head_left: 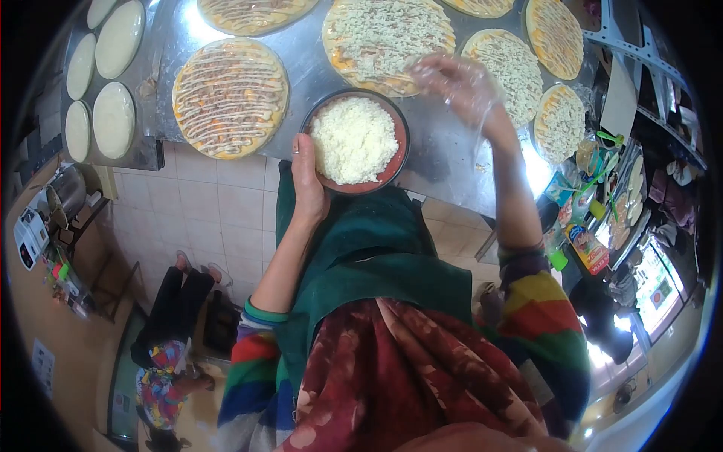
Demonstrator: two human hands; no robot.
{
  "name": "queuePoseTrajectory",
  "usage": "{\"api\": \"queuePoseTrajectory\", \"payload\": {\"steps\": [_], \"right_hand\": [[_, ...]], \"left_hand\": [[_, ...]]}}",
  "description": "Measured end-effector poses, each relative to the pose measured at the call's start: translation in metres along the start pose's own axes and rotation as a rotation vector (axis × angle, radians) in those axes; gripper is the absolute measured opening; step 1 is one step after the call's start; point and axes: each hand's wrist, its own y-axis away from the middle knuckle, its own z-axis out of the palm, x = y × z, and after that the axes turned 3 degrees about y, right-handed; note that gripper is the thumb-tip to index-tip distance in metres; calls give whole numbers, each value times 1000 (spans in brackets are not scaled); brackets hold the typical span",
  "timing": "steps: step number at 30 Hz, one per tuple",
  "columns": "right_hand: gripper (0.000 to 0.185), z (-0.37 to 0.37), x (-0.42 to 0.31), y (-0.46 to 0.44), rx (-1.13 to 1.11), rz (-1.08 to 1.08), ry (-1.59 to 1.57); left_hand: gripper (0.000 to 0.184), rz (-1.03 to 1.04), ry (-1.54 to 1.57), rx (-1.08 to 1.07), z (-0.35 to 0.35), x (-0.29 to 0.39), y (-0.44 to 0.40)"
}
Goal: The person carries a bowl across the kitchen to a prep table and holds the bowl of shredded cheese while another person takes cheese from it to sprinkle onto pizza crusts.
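My left hand (307, 181) is wrapped round the left side of a reddish-brown bowl (403, 143) with a dark rim. White crumbled cheese (352, 139) fills much of the bowl. In a clear plastic glove, my right hand (459, 84) hangs over the lower right edge of a round pizza base (384, 41) partly covered with white crumbs. Its fingers are bent together, and what they hold, if anything, is too small to make out. Left of the bowl lies a base (230, 98) with sauce stripes and no white crumbs on it.
More topped bases (506, 71) lie on the metal table (444, 154), and plain dough rounds (115, 120) on its left part. Bottles and packets (587, 248) stand at the right. A person (169, 354) in a patterned top is at the lower left.
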Motion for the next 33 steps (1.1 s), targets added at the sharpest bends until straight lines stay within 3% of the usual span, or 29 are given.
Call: {"api": "queuePoseTrajectory", "payload": {"steps": [2,5,9,12,15,18,24,25,28,31,33], "right_hand": [[19,-17,25,-12,122,-6,358],[19,-36,34,-33,167,128,408],[24,-48,54,-66,301,16,583],[22,-56,65,-83,247,-260,567],[18,-48,55,-68,319,-107,498],[21,-39,66,-44,356,-250,711],[16,1,55,-9,399,-149,603],[15,6,53,-6,419,-215,617],[14,18,44,2,412,-103,502],[14,27,25,17,344,20,186],[19,37,4,32,200,-91,265]], "left_hand": [[62,1,40,13,1,5,2],[51,-10,110,66,1,11,9],[53,1,89,74,-2,13,13],[54,-8,89,71,0,18,15],[55,-10,82,81,1,18,15],[55,-3,74,75,-2,14,13],[52,-12,65,53,-2,13,11],[51,-10,60,50,-2,13,11],[47,7,57,29,-5,8,8],[44,22,57,22,-5,3,4],[43,25,65,30,1,1,3]]}}
